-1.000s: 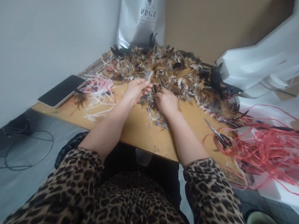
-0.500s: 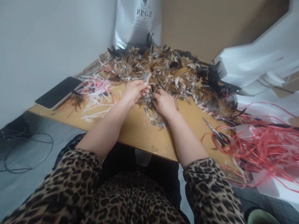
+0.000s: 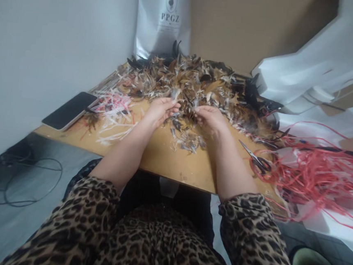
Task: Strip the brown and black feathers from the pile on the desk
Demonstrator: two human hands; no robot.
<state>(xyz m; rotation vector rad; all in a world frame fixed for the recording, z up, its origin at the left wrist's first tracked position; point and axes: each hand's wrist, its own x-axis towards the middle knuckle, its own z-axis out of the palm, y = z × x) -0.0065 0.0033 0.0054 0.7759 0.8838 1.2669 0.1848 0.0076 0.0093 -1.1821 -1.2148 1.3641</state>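
A broad heap of brown, black and grey feathers (image 3: pixel 181 73) covers the back of the wooden table (image 3: pixel 174 163). At its front edge my left hand (image 3: pixel 161 111) is closed, pinching a small grey-white feather (image 3: pixel 175 93) upright between thumb and forefinger. To the right, my right hand (image 3: pixel 210 118) is also closed in a pinch on a pale feather (image 3: pixel 195 102), partly lost against the heap. Below and between both hands lies a small scatter of grey feathers (image 3: pixel 188 139) on the tabletop.
Scissors (image 3: pixel 257 158) lie right of my right arm, beside a tangle of red plastic strips (image 3: pixel 323 178). On the left are a phone (image 3: pixel 70 110) and pink-white strips (image 3: pixel 114 102). A white printed bag (image 3: pixel 164 24) stands behind; white sheeting (image 3: pixel 308 74) hangs at the right.
My right hand has moved right, away from my left hand, and now pinches a pale feather. My left hand keeps its grey-white feather nearly in place. The view shifted slightly.
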